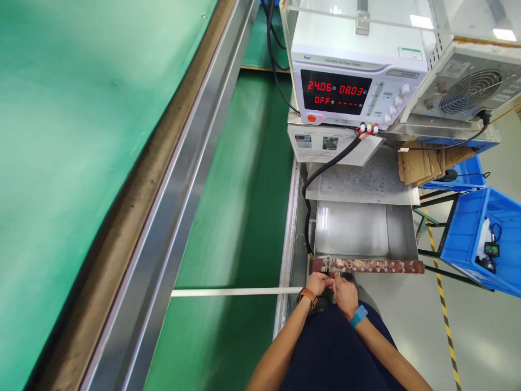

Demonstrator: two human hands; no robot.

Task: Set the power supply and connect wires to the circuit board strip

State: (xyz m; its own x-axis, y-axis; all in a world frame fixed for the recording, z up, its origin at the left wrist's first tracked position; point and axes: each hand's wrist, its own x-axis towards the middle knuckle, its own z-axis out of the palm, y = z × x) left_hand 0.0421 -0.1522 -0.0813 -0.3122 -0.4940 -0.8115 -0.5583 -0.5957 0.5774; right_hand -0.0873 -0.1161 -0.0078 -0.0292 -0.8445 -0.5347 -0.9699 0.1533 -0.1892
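Note:
A brown terminal strip [368,265] with several metal posts runs along the front edge of a metal tray [358,231]. My left hand [318,283], with a brown watch band on the wrist, has its fingers pinched at the strip's left end. My right hand [344,292], with a blue wrist strap, meets it there, pinching a small red and blue piece [336,276] too tiny to identify. Both hands touch each other just below the strip. A black cable [321,174] runs from the strip up to the power supply [350,81].
The power supply display reads 24.06, 08.03 and OFF. A second unit with a fan [468,87] sits to its right. A green conveyor belt [240,217] with a steel rail lies at left. Blue bins [484,239] and cardboard [427,163] stand at right.

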